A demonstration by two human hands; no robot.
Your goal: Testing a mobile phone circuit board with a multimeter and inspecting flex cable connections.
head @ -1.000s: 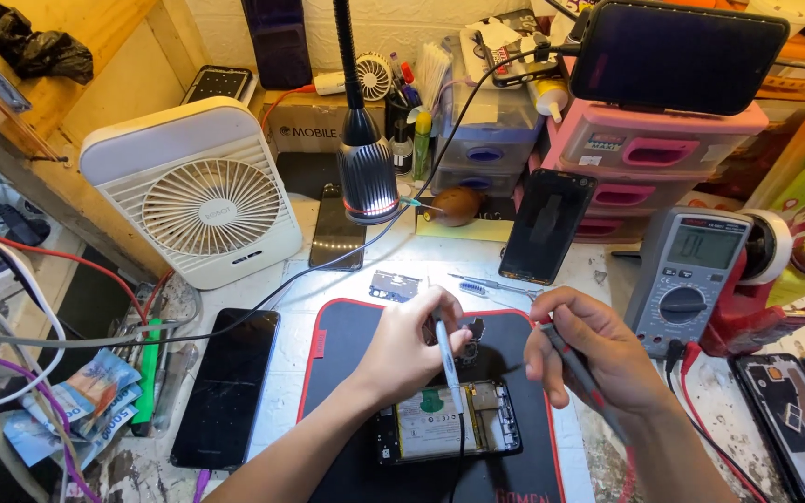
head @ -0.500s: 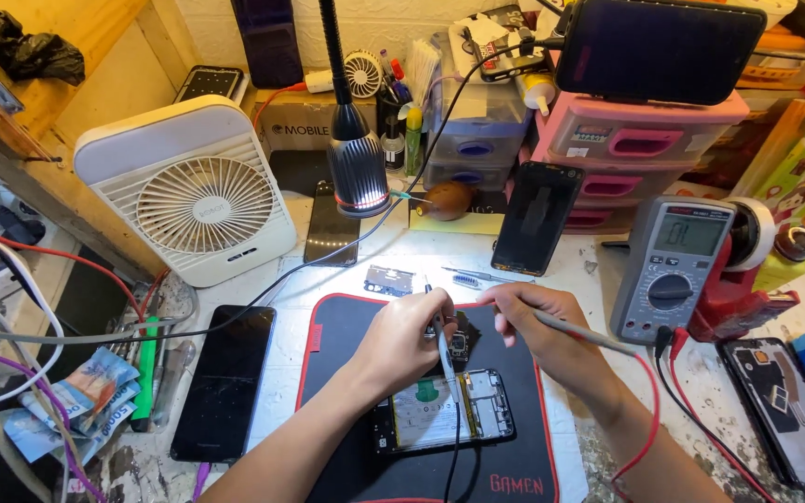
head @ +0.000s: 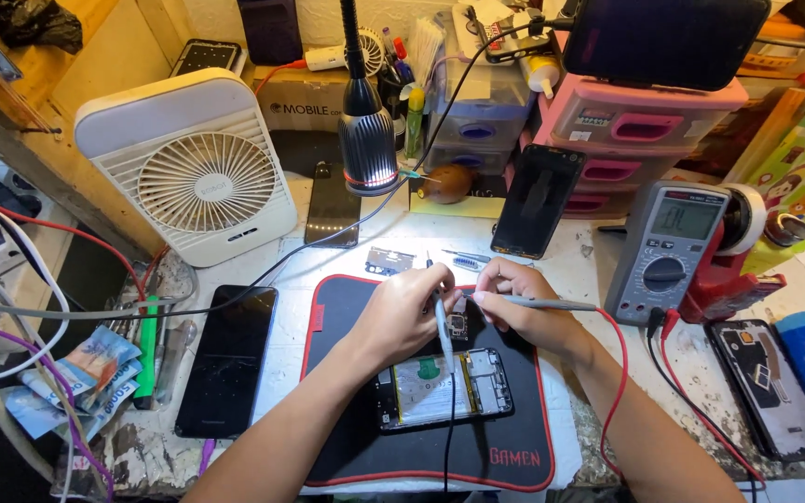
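Head camera looks down on a black rectangular work mat with a red border [head: 347,438], and everything else is placed from it. On the mat's middle lies an opened black smartphone with its back cover off [head: 443,387], showing a pale battery and circuit board. Above the phone's upper edge, the left hand [head: 402,312] is closed around a grey probe with a black lead [head: 442,321], tip pointing down at the board. The right hand [head: 524,312] pinches a second grey probe with a red lead [head: 538,303], held nearly level, its tip seemingly meeting the same spot, though the fingers hide the contact. Right of the mat stands a grey digital multimeter with a round dial [head: 668,251]. Left of the mat lies a dark-screened black phone [head: 227,359], face up. Behind the mat's left corner stands a white square desk fan [head: 193,168], and a black gooseneck lamp with a grey ribbed head [head: 367,149] hangs above its far edge.
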